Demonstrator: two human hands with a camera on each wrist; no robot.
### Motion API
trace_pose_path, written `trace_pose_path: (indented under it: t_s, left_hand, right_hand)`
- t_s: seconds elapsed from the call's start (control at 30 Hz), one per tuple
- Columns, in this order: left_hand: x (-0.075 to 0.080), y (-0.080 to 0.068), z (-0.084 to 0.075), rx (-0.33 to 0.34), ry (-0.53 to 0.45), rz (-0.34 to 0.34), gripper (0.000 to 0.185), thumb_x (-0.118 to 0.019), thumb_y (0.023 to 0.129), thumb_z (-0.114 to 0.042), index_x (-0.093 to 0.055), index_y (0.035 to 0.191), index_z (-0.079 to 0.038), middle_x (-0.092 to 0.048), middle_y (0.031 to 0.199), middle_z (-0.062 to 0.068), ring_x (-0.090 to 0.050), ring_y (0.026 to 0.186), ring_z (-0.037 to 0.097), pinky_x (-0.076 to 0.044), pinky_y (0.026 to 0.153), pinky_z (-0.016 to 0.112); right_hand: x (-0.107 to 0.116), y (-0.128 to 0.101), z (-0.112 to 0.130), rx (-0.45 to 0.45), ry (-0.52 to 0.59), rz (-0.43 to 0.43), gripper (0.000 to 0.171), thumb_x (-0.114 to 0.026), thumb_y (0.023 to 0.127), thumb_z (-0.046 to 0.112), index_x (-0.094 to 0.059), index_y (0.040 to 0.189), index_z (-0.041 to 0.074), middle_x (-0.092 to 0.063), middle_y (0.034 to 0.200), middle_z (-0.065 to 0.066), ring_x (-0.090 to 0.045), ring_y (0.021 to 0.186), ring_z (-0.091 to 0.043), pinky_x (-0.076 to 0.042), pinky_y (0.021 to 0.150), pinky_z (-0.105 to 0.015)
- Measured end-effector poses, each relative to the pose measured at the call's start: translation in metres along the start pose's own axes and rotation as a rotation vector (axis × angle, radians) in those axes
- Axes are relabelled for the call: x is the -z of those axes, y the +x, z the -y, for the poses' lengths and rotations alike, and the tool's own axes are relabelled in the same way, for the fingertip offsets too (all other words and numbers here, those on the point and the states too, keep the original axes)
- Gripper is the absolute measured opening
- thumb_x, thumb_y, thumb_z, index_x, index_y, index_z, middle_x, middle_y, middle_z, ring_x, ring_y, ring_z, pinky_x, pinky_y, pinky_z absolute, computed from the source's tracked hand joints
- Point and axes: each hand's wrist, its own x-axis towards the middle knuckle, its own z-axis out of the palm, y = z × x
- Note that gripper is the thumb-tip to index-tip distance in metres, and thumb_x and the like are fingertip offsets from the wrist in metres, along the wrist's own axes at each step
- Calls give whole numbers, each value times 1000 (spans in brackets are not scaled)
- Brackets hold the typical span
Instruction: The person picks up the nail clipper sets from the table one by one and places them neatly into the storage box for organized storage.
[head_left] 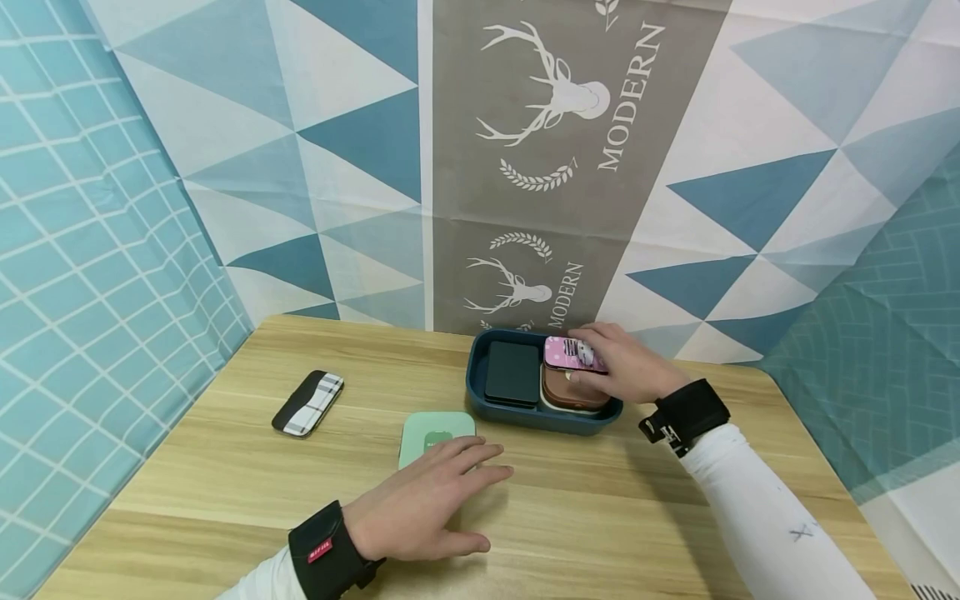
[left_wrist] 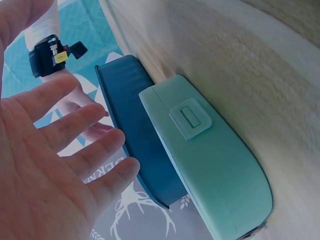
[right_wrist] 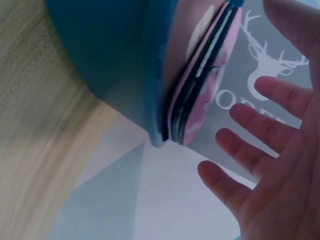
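Observation:
My right hand (head_left: pixel 630 367) reaches over the right end of a dark blue bin (head_left: pixel 551 419). Its fingers are spread beside a pink case with a cartoon print (head_left: pixel 564 353), and in the right wrist view a gap shows between the fingers and the pink case (right_wrist: pixel 202 110). That case lies on a brown round-cornered case (head_left: pixel 561 390) inside the bin. A dark green, nearly black flat box (head_left: pixel 513 372) fills the bin's left side. Palm down, my left hand (head_left: pixel 423 507) hovers with spread fingers by a mint green case (head_left: pixel 418 429), partly covering it. The case's latch (left_wrist: pixel 191 118) shows in the left wrist view.
A black case with a white plaid band (head_left: pixel 309 404) lies at the left on the wooden table (head_left: pixel 225 467). Behind the table hangs a patterned cloth (head_left: pixel 360 167). Blue tiled cloth (head_left: pixel 90 292) borders the left side.

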Motion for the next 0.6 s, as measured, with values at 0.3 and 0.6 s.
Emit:
trace_pose_path:
  t_s: [0.3,0.6]
  left_hand:
    - [1,1,1,0,8,-14,78,-76,95,-57,-48,160,-25,-41,167,3,-36,153,29,-39,118,59]
    - [0,0,2,9,8,-25,79,-77,94,-57,-46,160,-27,-41,167,4,-36,152,29,-40,117,60]
  right_hand:
    - [10,-15,14,-15,12,-29,83,-76,97,52,-45,160,7,-40,160,-20,-37,148,-39,-39,117,-59]
    - [10,-38,21,8,-4,-59,90,-71,97,61,-39,164,10,-38,164,-16,-35,150,-36,-38,118,-60]
